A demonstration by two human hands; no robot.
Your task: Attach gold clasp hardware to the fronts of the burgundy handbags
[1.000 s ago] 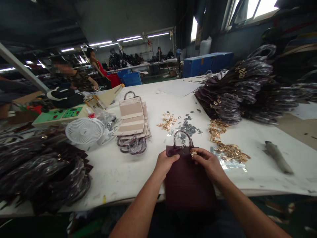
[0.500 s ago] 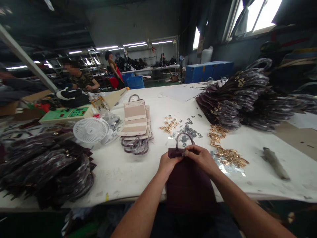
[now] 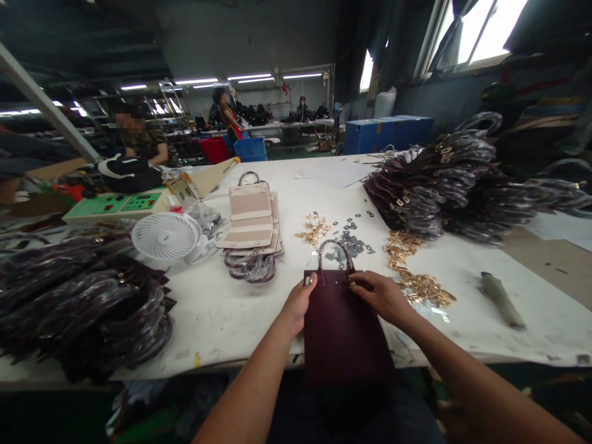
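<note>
A dark maroon handbag panel (image 3: 345,333) with a plastic-wrapped handle (image 3: 337,245) hangs over the table's front edge in front of me. My left hand (image 3: 298,302) grips its upper left edge, thumb on the front face. At the upper right corner, by the handle's base, my right hand (image 3: 377,296) has its fingers pinched together against the panel. A small shiny bit shows at those fingertips, too small to name. A tiny pale spot marks the panel between the handle ends. Just beyond lie small grey metal plates (image 3: 349,243) and gold metal fittings (image 3: 425,288).
Beige panels (image 3: 250,206) with wrapped handles are stacked left of centre, beside a white fan (image 3: 165,237). Piles of maroon panels lie at left (image 3: 87,308) and right (image 3: 430,185). A grey wrapped tool (image 3: 502,299) rests at right. Other people are in the background.
The panel's top edge, earlier bent over under both hands, is now upright with its face showing. My left hand has moved left to the edge; my right hand stays near the handle.
</note>
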